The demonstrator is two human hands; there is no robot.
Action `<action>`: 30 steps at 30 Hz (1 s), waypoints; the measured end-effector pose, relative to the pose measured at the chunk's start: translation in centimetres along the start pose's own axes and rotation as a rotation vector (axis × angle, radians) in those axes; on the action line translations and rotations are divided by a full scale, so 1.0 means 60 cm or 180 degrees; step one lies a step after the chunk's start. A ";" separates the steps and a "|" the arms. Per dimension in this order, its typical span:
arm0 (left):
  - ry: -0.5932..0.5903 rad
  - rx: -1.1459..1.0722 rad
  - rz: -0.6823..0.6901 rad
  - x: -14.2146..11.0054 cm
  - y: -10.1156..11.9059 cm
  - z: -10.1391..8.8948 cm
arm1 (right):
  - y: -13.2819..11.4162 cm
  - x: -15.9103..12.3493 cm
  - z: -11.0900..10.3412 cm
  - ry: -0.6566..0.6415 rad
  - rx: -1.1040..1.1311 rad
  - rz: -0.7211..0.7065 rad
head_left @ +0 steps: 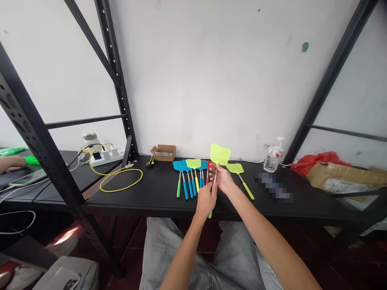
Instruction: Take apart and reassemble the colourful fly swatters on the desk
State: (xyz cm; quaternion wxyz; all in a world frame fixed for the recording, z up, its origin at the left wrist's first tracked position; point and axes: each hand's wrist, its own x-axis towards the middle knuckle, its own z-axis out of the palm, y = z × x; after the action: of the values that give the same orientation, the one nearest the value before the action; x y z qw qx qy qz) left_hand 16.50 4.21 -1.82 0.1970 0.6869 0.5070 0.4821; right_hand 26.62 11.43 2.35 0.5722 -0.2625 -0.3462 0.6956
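A yellow-green fly swatter (220,154) is held upright over the front of the black table, its mesh head at the top. My left hand (207,199) is closed round its metal shaft, and the handle's end sticks out below. Higher up, just under the head, my right hand (223,179) has its fingers curled at the shaft. Left of my hands several blue-headed fly swatters (178,165) lie side by side, with another yellow-green swatter (194,163) on top of them. A red swatter is partly hidden behind my fingers. To the right lies one more yellow-green swatter (236,168).
A small open cardboard box (165,153) stands by the wall. On the left are a looped yellow cable (121,190), a power strip (107,158) and another person's hand (13,163). A water bottle (274,155) and a brown package (344,177) sit at right. Black rack posts flank the table.
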 end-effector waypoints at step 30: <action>0.0021 -0.0094 0.0079 -0.003 -0.006 0.002 | 0.017 -0.020 0.004 -0.0188 0.0458 -0.0054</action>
State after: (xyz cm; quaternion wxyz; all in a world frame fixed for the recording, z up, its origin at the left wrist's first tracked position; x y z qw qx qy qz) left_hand 16.39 4.23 -2.25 0.1994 0.6885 0.4919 0.4942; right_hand 26.05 10.11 1.70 0.5850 -0.1971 -0.3143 0.7212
